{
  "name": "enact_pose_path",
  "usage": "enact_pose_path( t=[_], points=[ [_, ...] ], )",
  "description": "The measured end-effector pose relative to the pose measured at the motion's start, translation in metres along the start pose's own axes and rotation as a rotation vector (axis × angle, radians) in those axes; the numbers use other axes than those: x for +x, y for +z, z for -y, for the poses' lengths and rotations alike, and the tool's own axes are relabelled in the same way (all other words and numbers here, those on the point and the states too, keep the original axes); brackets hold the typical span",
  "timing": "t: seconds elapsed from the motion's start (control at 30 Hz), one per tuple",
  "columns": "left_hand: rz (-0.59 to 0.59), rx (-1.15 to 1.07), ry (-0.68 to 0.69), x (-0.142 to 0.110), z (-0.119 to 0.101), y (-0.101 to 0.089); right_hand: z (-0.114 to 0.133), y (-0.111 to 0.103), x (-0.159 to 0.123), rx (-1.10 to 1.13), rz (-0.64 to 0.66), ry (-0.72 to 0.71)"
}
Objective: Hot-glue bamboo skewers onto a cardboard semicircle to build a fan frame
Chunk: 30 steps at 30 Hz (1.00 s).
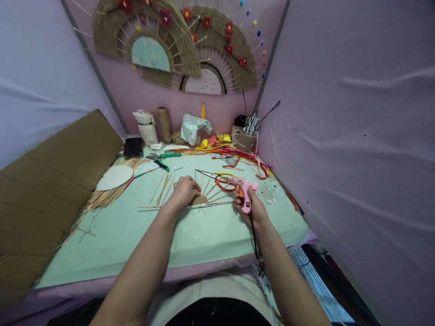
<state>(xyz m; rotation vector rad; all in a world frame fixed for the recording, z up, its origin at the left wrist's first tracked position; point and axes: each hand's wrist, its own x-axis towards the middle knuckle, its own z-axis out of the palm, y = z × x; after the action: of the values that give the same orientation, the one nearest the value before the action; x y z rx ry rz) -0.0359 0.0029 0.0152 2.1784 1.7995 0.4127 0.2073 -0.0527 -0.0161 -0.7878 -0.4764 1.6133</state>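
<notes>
My right hand (252,209) is wrapped round a pink hot glue gun (245,185) with an orange trigger; its black cord hangs over the table's front edge. The nozzle points left, over the fan of sticks. My left hand (185,191) is closed, its fingertips pinched low at a thin wooden stick (195,175) by a small brown cardboard half-circle (200,199). Other thin sticks (220,189) radiate from the half-circle's curved edge. Part of the half-circle lies hidden behind my left hand. Scissors with red handles (224,184) lie just behind the sticks.
Loose sticks (164,188) lie left of my left hand. Green-handled pliers (170,155), a white oval (114,177) and a stick bundle (110,194) are farther left. A big cardboard sheet (50,190) leans there. Coloured pipe cleaners (217,148) and a pot (246,141) stand behind.
</notes>
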Motion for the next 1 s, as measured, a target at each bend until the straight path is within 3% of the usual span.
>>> enact_pose_path(
  t=[1.0],
  points=[
    [-0.023, -0.051, 0.012, 0.0017, 0.0033, 0.0032, 0.0001, 0.0009, -0.0012, -0.024, -0.008, 0.001]
  ],
)
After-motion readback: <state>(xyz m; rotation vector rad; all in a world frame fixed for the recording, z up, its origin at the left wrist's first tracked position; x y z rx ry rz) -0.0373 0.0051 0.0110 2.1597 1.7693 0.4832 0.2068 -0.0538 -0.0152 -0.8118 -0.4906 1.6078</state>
